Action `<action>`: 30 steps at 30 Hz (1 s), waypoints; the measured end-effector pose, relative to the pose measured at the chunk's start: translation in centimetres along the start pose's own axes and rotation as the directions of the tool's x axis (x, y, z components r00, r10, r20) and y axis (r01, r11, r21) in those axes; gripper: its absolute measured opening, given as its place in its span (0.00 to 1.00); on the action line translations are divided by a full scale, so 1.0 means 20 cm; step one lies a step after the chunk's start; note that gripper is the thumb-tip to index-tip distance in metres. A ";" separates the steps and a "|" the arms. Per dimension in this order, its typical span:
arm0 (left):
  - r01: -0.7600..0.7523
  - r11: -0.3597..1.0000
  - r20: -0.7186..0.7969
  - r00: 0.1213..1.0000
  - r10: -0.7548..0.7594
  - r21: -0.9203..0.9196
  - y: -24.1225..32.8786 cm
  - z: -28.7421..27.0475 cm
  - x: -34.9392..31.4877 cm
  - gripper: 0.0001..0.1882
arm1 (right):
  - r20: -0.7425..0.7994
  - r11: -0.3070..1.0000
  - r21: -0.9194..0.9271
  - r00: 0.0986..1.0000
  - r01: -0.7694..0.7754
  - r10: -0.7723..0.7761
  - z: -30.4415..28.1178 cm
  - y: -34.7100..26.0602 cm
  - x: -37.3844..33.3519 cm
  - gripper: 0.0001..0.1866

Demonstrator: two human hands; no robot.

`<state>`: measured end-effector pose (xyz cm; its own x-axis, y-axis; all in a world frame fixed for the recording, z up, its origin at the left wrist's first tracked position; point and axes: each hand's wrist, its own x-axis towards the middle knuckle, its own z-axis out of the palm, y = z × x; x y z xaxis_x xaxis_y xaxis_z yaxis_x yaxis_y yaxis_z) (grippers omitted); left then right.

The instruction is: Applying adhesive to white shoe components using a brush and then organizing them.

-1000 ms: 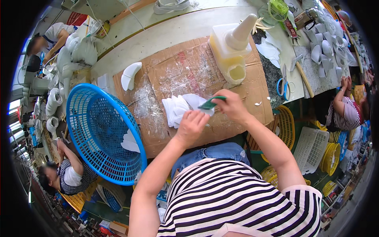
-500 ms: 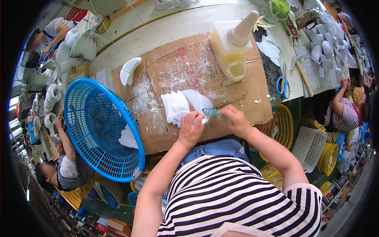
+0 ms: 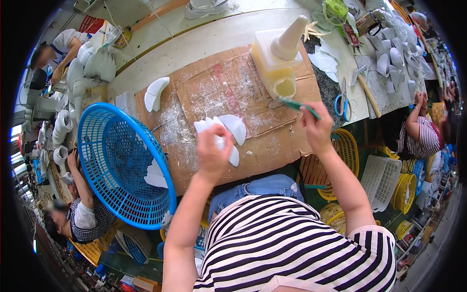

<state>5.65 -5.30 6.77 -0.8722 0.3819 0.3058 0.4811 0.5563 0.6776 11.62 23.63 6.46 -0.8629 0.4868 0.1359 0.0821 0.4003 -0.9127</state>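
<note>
My right hand (image 3: 317, 125) grips a green-handled brush (image 3: 304, 108). The brush's tip is close to the cut opening of a plastic bottle (image 3: 275, 61) with a pale cone top and yellowish liquid inside. Over a fan of overlapping white curved pieces (image 3: 234, 127), my left hand (image 3: 213, 152) is closed and slightly blurred. It appears to pinch one white curved piece (image 3: 234, 156), partly hidden by the fingers. The fan lies on a worn cardboard sheet (image 3: 194, 92). Another, thicker white curved piece (image 3: 156, 93) sits at the sheet's far left.
A large blue plastic basket (image 3: 92, 160) holding white pieces tilts against the cardboard's left edge. Blue-handled scissors (image 3: 343, 104) and a hammer (image 3: 369, 96) lie to the right. Yellow baskets (image 3: 346, 151) stand below the table. Other people work at both sides.
My right hand has moved up and right, taking the brush from the white pieces to the bottle's opening. The left hand has shifted left over the fan of pieces.
</note>
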 end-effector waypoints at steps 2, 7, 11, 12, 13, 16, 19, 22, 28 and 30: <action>0.017 0.994 -0.201 0.980 0.004 0.105 0.05 -0.25 0.14 0.14 | -0.018 0.968 -0.143 0.978 0.205 -0.209 -0.02 0.03 0.10 0.04; 0.043 0.897 -0.587 0.769 0.252 0.440 -0.10 -0.79 0.21 0.16 | 0.007 0.980 -0.088 0.983 0.181 -0.181 -0.03 0.08 0.20 0.04; 0.281 0.798 -0.465 0.885 -0.002 0.533 -0.49 -0.87 0.09 0.14 | 0.329 0.906 0.143 0.882 -0.399 0.337 -0.02 0.03 0.16 0.07; 0.393 0.796 -0.453 0.875 -0.169 0.461 -0.57 -0.84 0.04 0.15 | 0.410 0.848 0.217 0.833 -0.484 0.371 0.05 -0.02 0.13 0.07; 0.492 0.836 -0.489 0.806 -0.332 0.243 -0.66 -0.78 0.02 0.16 | 0.487 0.777 0.277 0.779 -0.566 0.394 0.14 -0.08 0.10 0.07; 0.550 0.798 -0.513 0.773 -0.374 0.247 -0.75 -0.72 0.03 0.17 | 0.566 0.878 0.241 0.795 -0.414 0.219 0.42 -0.07 0.08 0.09; 0.555 0.773 -0.563 0.761 -0.322 0.308 -0.72 -0.72 0.05 0.16 | 0.514 0.994 0.107 0.857 -0.022 -0.036 0.59 -0.07 0.09 0.10; 0.554 0.748 -0.632 0.738 -0.237 0.365 -0.74 -0.78 0.03 0.15 | 0.445 0.979 0.072 0.873 0.190 -0.202 0.63 -0.02 0.00 0.11; 0.419 0.579 -0.296 0.907 -0.299 0.699 -0.78 -0.73 -0.07 0.28 | 0.362 0.997 0.053 0.932 -0.052 0.030 0.62 -0.05 -0.01 0.10; 0.457 0.635 -0.193 0.876 -0.441 0.623 -0.78 -0.73 -0.07 0.36 | 0.310 0.996 0.076 0.949 0.038 -0.059 0.62 -0.03 -0.02 0.09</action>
<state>-1.85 -25.30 5.45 -0.9937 -0.0533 0.0987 -0.0378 0.9875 0.1532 5.80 13.52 2.18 -0.9782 0.1975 0.0638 0.0114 0.3581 -0.9336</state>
